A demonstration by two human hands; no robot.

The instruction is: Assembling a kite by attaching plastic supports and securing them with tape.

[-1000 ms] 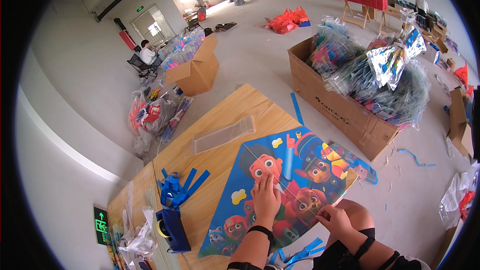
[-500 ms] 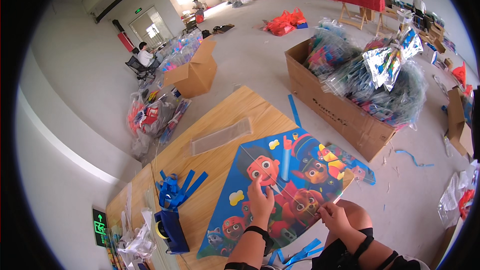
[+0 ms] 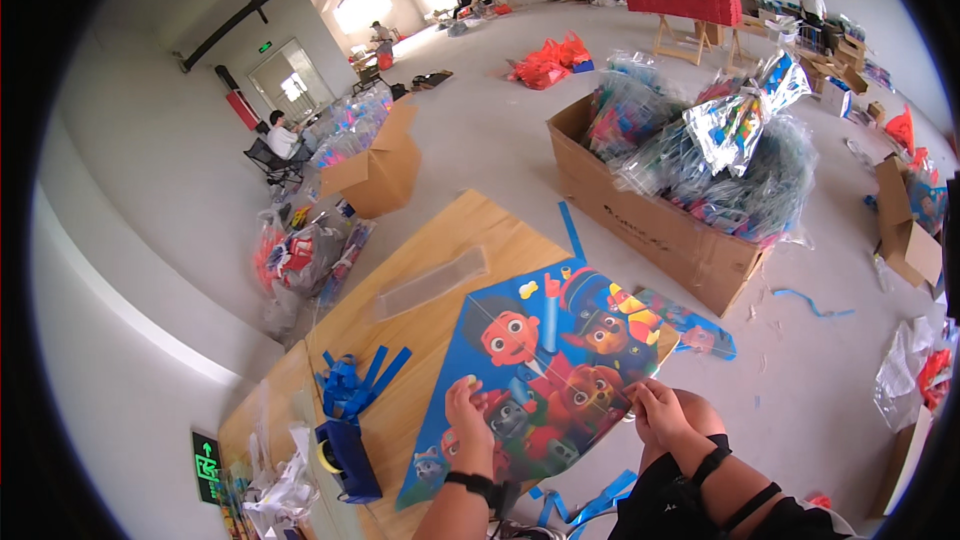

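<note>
Kite [image 3: 545,370] flat at frame centre, overhanging table [image 3: 450,240] right edge, left hand [image 3: 468,418] pressing flat on it, right hand [image 3: 660,410] pinching its right corner, one cardboard box [image 3: 650,220] upper right, bare floor between.

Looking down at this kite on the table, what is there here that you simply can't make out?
- Head view: the kite underside faces the wooden table.
- What the right hand pinches at the kite's edge is covered by its fingers.
- The left hand hides the print beneath it.
- Contents of the cardboard box blur behind shiny plastic bags.
</note>
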